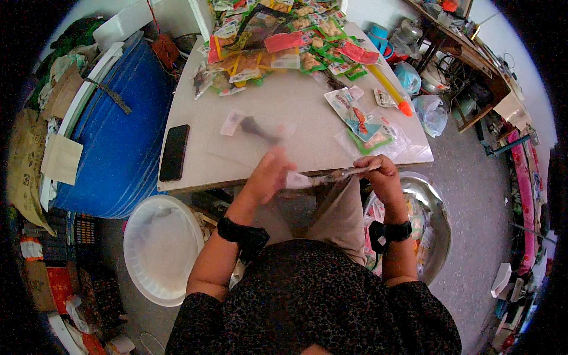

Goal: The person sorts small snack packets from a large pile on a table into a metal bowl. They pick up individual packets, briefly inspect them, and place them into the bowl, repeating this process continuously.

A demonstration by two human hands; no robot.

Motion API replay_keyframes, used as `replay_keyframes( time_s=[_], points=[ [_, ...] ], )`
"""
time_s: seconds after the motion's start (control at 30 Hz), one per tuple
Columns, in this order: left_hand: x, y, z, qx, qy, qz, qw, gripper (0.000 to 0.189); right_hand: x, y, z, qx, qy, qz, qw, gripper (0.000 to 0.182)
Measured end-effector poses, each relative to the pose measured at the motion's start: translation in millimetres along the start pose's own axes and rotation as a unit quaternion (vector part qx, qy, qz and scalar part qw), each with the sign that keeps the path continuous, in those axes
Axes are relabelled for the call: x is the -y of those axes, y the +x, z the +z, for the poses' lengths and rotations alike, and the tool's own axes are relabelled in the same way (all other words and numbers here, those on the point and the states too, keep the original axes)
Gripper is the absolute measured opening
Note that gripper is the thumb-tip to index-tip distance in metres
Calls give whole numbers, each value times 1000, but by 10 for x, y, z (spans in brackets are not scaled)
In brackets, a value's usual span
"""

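Note:
My right hand [380, 173] pinches one end of a long, narrow clear plastic packet [330, 178] just off the table's front edge. The packet has a pale printed end and dark contents. My left hand [270, 175] is motion-blurred at that pale end; whether its fingers grip it is unclear. Beyond the left hand, a clear packet with a dark, drumstick-shaped piece [259, 128] appears blurred over the tabletop. Farther right, a white and blue food pouch [353, 113] overlaps a green-edged packet [375, 141].
Many food packets [284, 42] are heaped at the table's [204, 128] far end. A black phone [175, 153] lies at left, a yellow tube with orange tip [390, 91] at right. Below stand a white plastic tub [128, 248], a metal basin [439, 248] of packets, and a blue barrel [120, 133].

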State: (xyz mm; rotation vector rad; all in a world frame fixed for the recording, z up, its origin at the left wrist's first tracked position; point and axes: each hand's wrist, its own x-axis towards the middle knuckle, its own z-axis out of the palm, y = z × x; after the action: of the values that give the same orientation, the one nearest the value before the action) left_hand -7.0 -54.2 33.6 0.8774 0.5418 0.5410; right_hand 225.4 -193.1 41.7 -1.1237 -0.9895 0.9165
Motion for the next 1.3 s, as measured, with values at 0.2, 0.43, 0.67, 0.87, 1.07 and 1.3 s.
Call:
replay_keyframes(
  time_s=[0.2,0.43,0.67,0.87,1.07,1.3],
  points=[
    [130,39,19,-16,102,38,994,39,15,-4,150,-11,-142,-111,984,16],
    [116,60,-139,-61,362,161,916,36,103,-30,151,11,285,113,952,19],
    [167,144,-85,-51,349,184,917,33,-205,-91,294,-36,221,216,950,24],
    [-32,112,-32,-194,557,289,754,27,-246,-88,118,-99,279,144,944,19],
    [-34,139,64,-182,755,176,605,25,-443,-29,74,-120,296,118,940,21],
    [76,285,-72,-200,727,170,634,13,-321,43,339,-150,241,144,948,16]
  ],
)
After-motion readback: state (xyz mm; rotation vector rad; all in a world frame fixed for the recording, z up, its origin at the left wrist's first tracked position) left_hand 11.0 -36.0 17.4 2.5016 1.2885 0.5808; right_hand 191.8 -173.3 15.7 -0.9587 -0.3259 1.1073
